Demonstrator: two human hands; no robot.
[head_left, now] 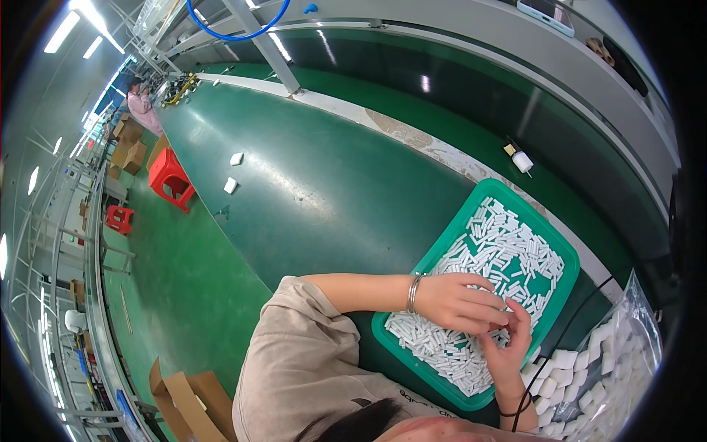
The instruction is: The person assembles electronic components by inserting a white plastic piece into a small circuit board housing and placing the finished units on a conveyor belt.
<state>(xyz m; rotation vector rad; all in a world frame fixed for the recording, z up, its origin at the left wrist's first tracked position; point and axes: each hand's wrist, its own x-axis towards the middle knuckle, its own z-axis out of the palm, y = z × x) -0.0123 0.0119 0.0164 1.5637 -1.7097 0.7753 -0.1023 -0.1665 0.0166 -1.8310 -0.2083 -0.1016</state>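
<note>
A green plastic tray (569, 269) holds a spread of small white rod-shaped pieces (449, 361). Over the middle of it, my left hand (465, 303), with metal bangles at the wrist, reaches in with its fingers curled. My right hand (509, 350) comes up from the tray's near right side, thumb and fingers bent in a pinch. The fingertips of both hands meet just above the white pieces. Anything between them is hidden or too small to name.
A clear plastic bag (632, 346) of white block-shaped pieces (563, 376) lies right of the tray. Two white pieces (233, 172) sit on the green tabletop (317, 147). Beyond its pale edge rests a white object (521, 161). Red stools (169, 177) and an open carton (193, 405) stand left.
</note>
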